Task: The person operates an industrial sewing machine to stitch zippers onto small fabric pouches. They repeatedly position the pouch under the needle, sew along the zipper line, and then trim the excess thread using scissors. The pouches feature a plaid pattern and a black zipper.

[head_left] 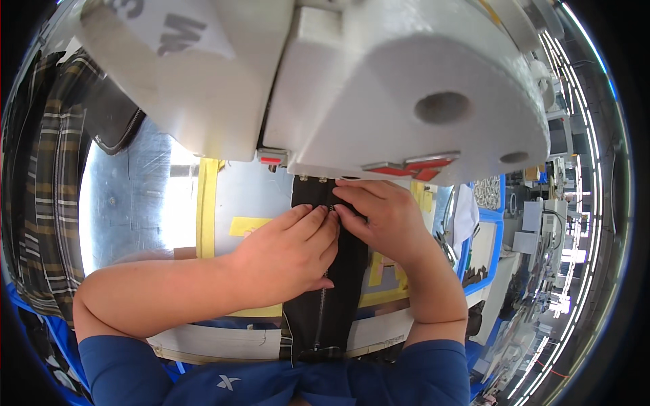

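Left hand (291, 247) and right hand (384, 211) touch black zippered fabric (343, 291) at 1 white machine (379, 88), plaid cloth (59, 196) at left.

Premises assessed as sewing workshop, prob. factory floor. Basis: lg. white sewing machine (399, 74) mounted above metal-topped worktable (122, 199); blk. cloth w/ zip (342, 291) laid beneath; plaid cloth (62, 183) stacked at L; blue trays (490, 215) w/ sm. parts placed at R. Long rows of ceiling lights (596, 135) & cluttered benches (545, 227) noted beyond, far R.
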### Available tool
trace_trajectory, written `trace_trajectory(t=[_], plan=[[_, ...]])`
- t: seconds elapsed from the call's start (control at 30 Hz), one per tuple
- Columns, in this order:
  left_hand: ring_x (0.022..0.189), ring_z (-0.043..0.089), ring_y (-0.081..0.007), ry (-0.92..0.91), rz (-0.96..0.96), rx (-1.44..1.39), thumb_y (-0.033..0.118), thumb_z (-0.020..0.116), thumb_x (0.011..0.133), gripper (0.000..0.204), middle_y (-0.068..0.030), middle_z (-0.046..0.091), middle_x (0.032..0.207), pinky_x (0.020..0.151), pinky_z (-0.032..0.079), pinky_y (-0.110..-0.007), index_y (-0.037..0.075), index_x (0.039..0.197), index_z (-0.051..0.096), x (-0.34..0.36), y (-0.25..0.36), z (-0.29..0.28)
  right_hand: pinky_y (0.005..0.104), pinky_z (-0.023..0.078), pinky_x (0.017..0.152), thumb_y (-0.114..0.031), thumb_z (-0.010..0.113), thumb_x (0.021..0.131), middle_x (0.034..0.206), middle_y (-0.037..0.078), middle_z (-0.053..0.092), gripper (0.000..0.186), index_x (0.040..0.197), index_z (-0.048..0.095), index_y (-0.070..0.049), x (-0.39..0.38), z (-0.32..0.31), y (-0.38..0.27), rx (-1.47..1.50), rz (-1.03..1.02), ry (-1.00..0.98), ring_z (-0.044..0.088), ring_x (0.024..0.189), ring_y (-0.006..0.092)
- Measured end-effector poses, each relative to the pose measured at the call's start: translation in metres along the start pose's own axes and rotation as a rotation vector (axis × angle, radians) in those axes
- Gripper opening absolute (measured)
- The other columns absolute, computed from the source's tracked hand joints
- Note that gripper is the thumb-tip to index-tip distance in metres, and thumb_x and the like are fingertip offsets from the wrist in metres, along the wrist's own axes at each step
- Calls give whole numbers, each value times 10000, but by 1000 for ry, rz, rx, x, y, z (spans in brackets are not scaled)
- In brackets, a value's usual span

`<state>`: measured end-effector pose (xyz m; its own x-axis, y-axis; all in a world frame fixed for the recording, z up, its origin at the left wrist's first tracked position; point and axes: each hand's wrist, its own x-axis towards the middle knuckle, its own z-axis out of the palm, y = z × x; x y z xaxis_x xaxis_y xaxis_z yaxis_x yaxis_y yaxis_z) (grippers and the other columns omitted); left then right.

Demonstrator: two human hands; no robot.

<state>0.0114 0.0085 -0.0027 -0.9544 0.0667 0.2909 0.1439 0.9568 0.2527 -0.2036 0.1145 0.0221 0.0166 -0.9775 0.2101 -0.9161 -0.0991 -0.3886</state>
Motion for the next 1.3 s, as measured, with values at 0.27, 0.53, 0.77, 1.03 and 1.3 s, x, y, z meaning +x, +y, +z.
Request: trace_trajectory(t=[0.27, 0.53, 0.77, 1.03, 1.3], plan=[[1301, 631, -348, 39, -20, -31, 552, 787, 830, 752, -194, 678, 1334, 1140, 507, -469, -44, 1282, 704, -1, -1, 2, 399, 646, 792, -146, 818, 883, 1152, 90, 801, 252, 1118, 795, -56, 2, 2, 0, 4, -19, 0, 785, 913, 291], [1278, 641, -366, 84, -143, -44, 555, 801, 842, 745, -208, 674, 1380, 1127, 503, -486, -45, 1273, 701, 4, -14, -2, 377, 639, 787, -142, 814, 858, 1150, 58, 791, 247, 1091, 797, -62, 0, 2, 4, -82, -140, 42, 781, 924, 243], [1324, 605, -350, -15, -138, 54, 571, 793, 871, 731, -178, 646, 1457, 1112, 470, -469, -18, 1293, 697, 11, -15, -13, 387, 627, 734, -180, 778, 904, 1134, 47, 785, 152, 1010, 777, -72, -7, 6, 12, -97, -152, 39, 773, 912, 246], [1186, 615, -306, -52, -168, 56, 595, 813, 844, 759, -141, 651, 1457, 986, 488, -430, 1, 1303, 695, 14, -13, -18, 392, 615, 781, -266, 727, 971, 1252, 31, 786, 243, 1130, 802, -98, -14, -11, 8, -117, -114, -108, 770, 975, 236], [1060, 650, -263, -2, -200, 97, 612, 808, 837, 660, -113, 707, 1401, 911, 500, -407, 38, 1148, 713, 14, -12, -16, 405, 620, 779, -273, 715, 947, 1254, 49, 783, 288, 1133, 792, -67, 1, -13, -8, -162, -42, -210, 772, 969, 256]])
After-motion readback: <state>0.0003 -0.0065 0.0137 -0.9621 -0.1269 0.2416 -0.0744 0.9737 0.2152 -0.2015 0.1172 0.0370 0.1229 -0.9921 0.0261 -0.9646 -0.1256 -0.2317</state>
